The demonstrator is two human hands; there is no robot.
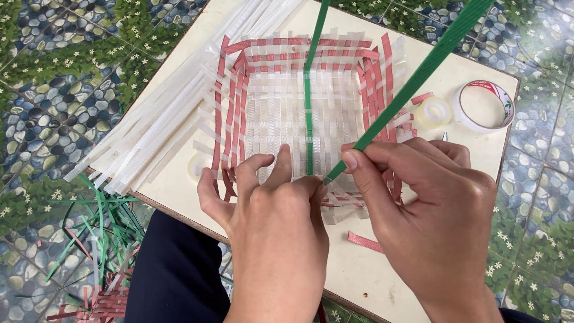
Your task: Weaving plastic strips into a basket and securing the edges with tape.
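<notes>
A square basket point(281, 113) woven from clear and red plastic strips sits on a cream board point(466, 72). A green strip point(418, 78) runs from the top right down to the basket's near wall, and another length of green strip point(308, 107) lies across the basket's floor. My right hand point(418, 203) pinches the slanting green strip near its lower end. My left hand point(269, 203) grips the basket's near wall, fingers spread over the rim beside the strip's tip.
Long clear strips point(155, 125) fan out to the left from the basket. Two tape rolls, one small point(434, 112) and one large point(485, 105), lie on the board at right. A loose red strip piece point(365, 241) lies near my right hand. Green and red offcuts point(95, 251) litter the pebble-patterned floor.
</notes>
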